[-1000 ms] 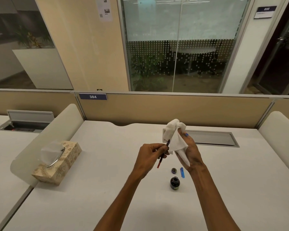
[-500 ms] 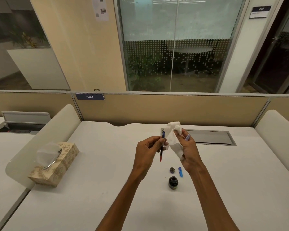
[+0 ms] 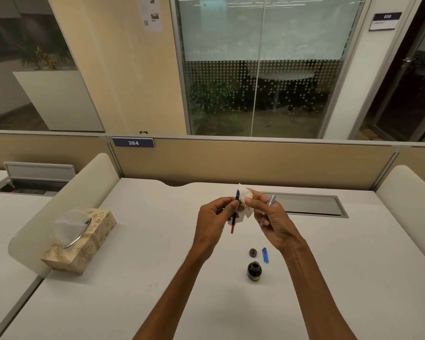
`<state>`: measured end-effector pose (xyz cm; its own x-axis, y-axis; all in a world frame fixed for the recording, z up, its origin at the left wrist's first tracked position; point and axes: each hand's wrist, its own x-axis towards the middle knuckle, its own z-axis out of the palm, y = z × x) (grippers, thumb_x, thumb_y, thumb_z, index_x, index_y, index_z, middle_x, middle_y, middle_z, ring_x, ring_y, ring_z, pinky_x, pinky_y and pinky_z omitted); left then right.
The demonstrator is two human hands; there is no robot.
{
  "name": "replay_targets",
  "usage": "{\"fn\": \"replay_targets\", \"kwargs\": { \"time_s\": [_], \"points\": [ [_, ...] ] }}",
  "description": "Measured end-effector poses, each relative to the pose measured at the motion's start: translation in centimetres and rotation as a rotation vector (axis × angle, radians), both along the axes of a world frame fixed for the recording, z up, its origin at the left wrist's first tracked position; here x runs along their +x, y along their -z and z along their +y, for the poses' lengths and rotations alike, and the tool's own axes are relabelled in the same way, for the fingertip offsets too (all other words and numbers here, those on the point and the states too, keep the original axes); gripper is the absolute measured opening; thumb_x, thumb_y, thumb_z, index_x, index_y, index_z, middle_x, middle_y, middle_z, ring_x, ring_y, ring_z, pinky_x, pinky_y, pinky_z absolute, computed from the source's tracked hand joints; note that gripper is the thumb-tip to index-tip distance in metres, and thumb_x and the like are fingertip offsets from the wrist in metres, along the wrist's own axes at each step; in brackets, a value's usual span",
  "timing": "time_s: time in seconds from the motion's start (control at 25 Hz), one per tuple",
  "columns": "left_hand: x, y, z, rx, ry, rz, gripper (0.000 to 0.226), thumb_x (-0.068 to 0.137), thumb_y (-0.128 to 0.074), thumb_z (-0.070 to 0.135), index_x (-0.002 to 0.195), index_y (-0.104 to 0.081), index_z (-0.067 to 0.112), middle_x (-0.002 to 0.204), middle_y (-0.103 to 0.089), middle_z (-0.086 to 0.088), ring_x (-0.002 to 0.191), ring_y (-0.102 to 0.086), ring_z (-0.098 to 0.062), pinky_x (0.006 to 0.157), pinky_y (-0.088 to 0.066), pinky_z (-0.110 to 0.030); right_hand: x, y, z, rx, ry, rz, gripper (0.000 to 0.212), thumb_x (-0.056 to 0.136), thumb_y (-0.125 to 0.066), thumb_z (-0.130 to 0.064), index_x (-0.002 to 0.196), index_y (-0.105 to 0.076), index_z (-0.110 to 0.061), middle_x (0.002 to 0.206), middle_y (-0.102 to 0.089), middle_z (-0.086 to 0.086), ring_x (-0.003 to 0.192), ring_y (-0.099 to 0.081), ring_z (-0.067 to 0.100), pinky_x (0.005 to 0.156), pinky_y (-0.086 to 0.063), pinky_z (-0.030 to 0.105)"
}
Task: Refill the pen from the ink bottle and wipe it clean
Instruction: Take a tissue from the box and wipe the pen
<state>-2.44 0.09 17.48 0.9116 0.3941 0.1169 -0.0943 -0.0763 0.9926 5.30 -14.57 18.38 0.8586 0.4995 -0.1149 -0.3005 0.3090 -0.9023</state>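
My left hand (image 3: 215, 218) pinches a thin pen section (image 3: 233, 223) upright, dark blue nib end up, red end down. My right hand (image 3: 270, 222) holds a crumpled white tissue (image 3: 245, 204) against the pen just behind the nib. The same hand also holds a pale blue pen barrel (image 3: 271, 200) between its outer fingers. On the white desk below stand the open dark ink bottle (image 3: 254, 271), its round cap (image 3: 252, 253) and a blue pen cap (image 3: 265, 255).
A patterned tissue box (image 3: 80, 241) sits at the left by a curved white divider (image 3: 66, 204). A grey cable hatch (image 3: 307, 204) lies in the desk behind my hands. A beige partition (image 3: 231, 163) closes the desk's far edge.
The pen has turned from tilted to upright and its nib now shows clear of the tissue. The tissue is bunched smaller in my right hand, and both hands sit slightly lower.
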Motion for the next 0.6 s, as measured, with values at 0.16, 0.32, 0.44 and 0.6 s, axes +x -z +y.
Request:
{"fn": "replay_targets", "kwargs": {
  "time_s": [0.16, 0.32, 0.44, 0.6],
  "points": [
    [-0.06, -0.38, 0.06, 0.064, 0.001, -0.002, 0.022, 0.094, -0.064, 0.024, 0.111, -0.073, 0.013, 0.096, -0.077, 0.000, 0.087, -0.074, -0.007, 0.072, -0.054, -0.013, 0.42, -0.37, -0.19, -0.103, 0.031, -0.059, 0.026, 0.084, -0.071, -0.010, 0.110, -0.071, -0.010, 0.088, -0.073, 0.008, 0.045, -0.030, 0.006, 0.042, -0.026, 0.016],
    [0.26, -0.26, 0.09, 0.095, -0.028, 0.005, 0.027, 0.093, -0.065, 0.027, 0.113, -0.074, 0.010, 0.095, -0.078, -0.003, 0.083, -0.075, -0.013, 0.073, -0.055, -0.014, 0.42, -0.53, 0.47, -0.323, 0.138, -0.223, 0.023, 0.088, -0.071, -0.016, 0.111, -0.067, -0.016, 0.085, -0.072, 0.000, 0.042, -0.043, 0.005, 0.042, -0.035, 0.015],
    [0.31, -0.24, -0.21, 0.137, -0.023, -0.003, 0.029, 0.092, -0.065, 0.028, 0.113, -0.073, 0.010, 0.094, -0.078, -0.005, 0.076, -0.075, -0.016, 0.075, -0.059, -0.021, 0.44, -0.38, 0.63, -0.375, 0.177, -0.233, 0.023, 0.088, -0.071, -0.016, 0.110, -0.068, -0.009, 0.079, -0.066, 0.000, 0.050, -0.055, 0.001, 0.047, -0.040, 0.008],
    [0.52, -0.11, 0.02, 0.155, -0.005, 0.027, 0.028, 0.093, -0.065, 0.029, 0.113, -0.074, 0.010, 0.092, -0.078, -0.006, 0.070, -0.074, -0.017, 0.075, -0.061, -0.025, 0.45, -0.01, 0.05, -0.349, 0.035, -0.241, 0.018, 0.089, -0.069, -0.025, 0.105, -0.075, -0.017, 0.088, -0.069, 0.019, 0.065, -0.038, 0.026, 0.054, -0.031, 0.026]
  ]
}}
